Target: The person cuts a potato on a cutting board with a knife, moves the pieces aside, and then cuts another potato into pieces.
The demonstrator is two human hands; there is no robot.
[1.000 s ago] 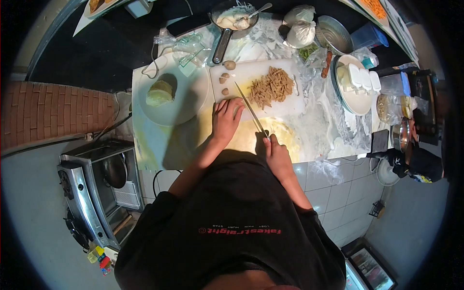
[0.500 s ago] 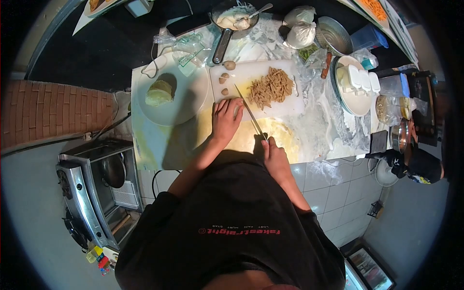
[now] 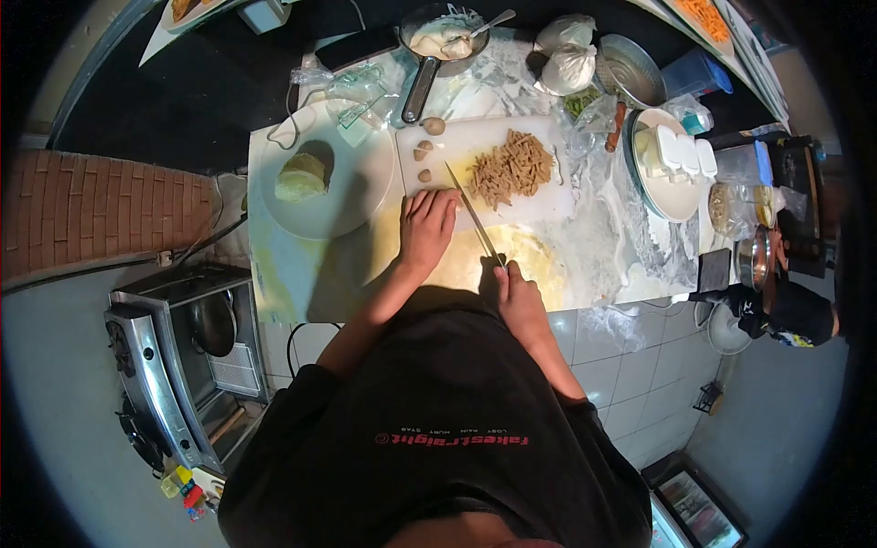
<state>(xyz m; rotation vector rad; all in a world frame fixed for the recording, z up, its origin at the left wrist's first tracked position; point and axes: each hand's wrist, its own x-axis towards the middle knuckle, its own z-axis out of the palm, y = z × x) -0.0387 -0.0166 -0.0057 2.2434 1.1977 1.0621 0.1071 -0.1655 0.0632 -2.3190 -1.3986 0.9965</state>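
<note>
My right hand (image 3: 521, 297) is closed around the handle of a knife (image 3: 473, 215), whose blade points away from me over a white cutting board (image 3: 559, 203). Just left of the blade, my left hand (image 3: 427, 233) rests at the board's near edge, fingers together and curled down; whatever is under the fingertips is hidden. Right of the knife lies a heap of brown cut strips (image 3: 513, 169). Several small brown roundish pieces (image 3: 433, 126) sit along the board's left side. A chunk of pale green cabbage (image 3: 301, 178) lies on a large plate (image 3: 333, 224) to the left.
Behind the board stands a pan (image 3: 420, 87) with white batter and a spoon. A metal bowl (image 3: 630, 68) and tied white bags (image 3: 566, 68) are at the back right. Another plate (image 3: 671, 201) holds white containers. A stove (image 3: 151, 374) is at lower left. Another person (image 3: 786, 310) is at far right.
My left hand's fingers have shifted slightly and lie closer together. The knife and my right hand stay almost in place.
</note>
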